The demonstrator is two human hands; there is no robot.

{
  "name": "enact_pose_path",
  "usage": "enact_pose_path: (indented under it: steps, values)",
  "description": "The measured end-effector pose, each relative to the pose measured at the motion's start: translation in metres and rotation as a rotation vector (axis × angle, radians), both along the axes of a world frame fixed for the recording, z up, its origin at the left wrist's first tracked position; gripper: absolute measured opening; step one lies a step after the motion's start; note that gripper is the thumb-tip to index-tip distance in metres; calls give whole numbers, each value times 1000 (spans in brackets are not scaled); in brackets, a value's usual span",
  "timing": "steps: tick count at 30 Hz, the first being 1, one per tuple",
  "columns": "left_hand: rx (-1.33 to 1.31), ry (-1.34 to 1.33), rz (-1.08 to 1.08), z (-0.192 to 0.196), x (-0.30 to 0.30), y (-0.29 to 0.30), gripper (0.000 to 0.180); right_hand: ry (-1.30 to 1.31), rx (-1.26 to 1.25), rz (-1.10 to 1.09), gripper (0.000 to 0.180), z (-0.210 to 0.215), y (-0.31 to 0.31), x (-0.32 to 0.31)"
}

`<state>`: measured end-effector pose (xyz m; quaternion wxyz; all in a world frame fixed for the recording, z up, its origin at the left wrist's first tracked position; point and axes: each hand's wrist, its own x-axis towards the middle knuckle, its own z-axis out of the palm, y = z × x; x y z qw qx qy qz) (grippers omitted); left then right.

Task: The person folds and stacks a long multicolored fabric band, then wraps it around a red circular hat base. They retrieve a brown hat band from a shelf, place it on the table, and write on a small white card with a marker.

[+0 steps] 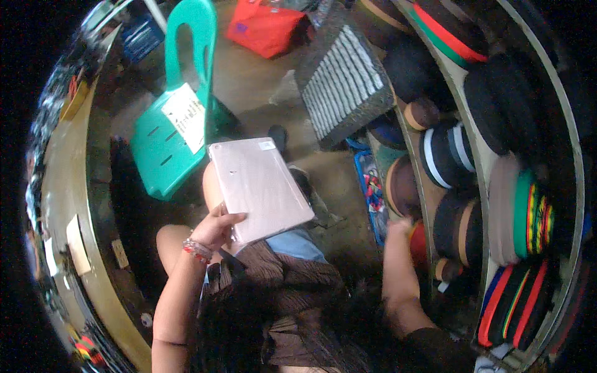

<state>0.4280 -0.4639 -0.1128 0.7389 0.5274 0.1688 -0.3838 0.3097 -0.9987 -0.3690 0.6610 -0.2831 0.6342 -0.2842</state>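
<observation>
My left hand (219,229) grips the lower left corner of a flat, pale pink tablet (264,189), thumb on top. The tablet lies tilted above my lap, with a small round hole near one corner and a pale sticker near another. A shiny clear film seems to cover it. My right arm stretches out to the right, and my right hand (400,227) is beside the shelf, close to a brown roll of strap (403,186) and a red roll (418,242). Blur hides its fingers, so I cannot make out whether it holds anything.
Shelves (463,105) on the right carry several rolls of coloured strap. A blue tray (371,199) of small colourful pieces stands beside them. Ahead are a green plastic chair (168,140) with a paper on it, a grey-striped dark block (345,81) and a red bag (267,28). A wooden counter (74,180) runs along the left.
</observation>
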Motion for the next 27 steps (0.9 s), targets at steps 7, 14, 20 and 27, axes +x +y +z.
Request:
enact_pose_path:
  steps: [7, 14, 20, 27]
  values:
    - [-43, 158, 35, -19, -15, 41, 41, -91, -216, 307, 66, -21, -98, 14]
    - [-108, 181, -13, -29, -7, 35, 32, -59, -125, 65, 61, 20, -42, 52]
    - [-72, 179, 48, -18, -3, 26, 32, -80, 31, -143, 46, 6, -73, 52]
    - [-58, 150, -91, -12, 9, 15, 39, -413, 286, -68, 92, 41, -39, 53]
